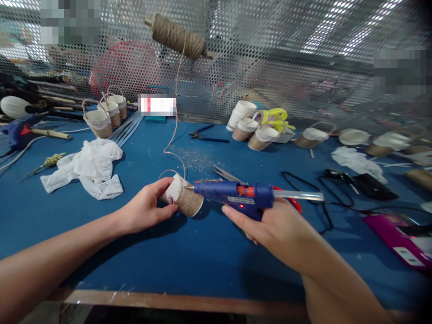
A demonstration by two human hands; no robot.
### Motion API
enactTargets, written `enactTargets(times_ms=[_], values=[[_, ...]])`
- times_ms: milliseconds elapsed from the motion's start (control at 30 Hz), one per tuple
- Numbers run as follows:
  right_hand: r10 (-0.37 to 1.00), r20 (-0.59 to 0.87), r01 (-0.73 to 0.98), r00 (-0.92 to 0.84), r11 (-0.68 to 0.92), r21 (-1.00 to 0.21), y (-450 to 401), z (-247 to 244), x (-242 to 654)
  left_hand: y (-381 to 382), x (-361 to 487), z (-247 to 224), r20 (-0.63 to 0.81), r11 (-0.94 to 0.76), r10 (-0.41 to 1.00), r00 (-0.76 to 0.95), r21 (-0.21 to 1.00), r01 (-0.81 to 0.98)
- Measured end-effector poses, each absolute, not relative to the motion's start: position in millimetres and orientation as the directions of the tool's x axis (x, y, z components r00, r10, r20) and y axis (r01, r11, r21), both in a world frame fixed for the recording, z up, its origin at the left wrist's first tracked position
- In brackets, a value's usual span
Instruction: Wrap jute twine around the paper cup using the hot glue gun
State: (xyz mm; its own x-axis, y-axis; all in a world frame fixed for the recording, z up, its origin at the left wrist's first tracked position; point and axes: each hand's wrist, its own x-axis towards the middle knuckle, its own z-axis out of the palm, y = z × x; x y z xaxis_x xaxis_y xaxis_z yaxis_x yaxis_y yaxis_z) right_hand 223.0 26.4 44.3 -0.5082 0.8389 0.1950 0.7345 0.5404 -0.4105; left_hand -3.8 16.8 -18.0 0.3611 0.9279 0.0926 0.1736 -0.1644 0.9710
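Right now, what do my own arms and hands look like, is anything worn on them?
Your bare left hand and bare right hand wear no gloves; I see no ring, watch or bracelet. The left forearm and right forearm are uncovered, with no sleeve or marking in view.

The surface (202, 261) is blue, with a brown front edge. At left, white lace fabric (92, 164) lies beside a dried sprig (52, 160); behind it stand three twine-wrapped cups (102, 129). Open pliers (216, 139) and scattered debris (197, 161) lie mid-surface, toward the back. At right rest a second white cloth (357, 163) and a purple-cased device (388, 238).
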Motion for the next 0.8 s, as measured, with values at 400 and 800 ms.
enactTargets(times_ms=[400,800], values=[[0.906,-0.014,0.702,-0.423,0.318,-0.637,28.7,51.9,218.5,16.7,-7.1,-19.3,0.114,-0.209,0.921,0.373,0.952,0.225],[0.915,-0.105,0.726,-0.39,0.236,-0.646,30.0,52.0,221.2,16.2,-7.1,-20.4,0.128,-0.227,0.911,0.391,0.949,0.218]])
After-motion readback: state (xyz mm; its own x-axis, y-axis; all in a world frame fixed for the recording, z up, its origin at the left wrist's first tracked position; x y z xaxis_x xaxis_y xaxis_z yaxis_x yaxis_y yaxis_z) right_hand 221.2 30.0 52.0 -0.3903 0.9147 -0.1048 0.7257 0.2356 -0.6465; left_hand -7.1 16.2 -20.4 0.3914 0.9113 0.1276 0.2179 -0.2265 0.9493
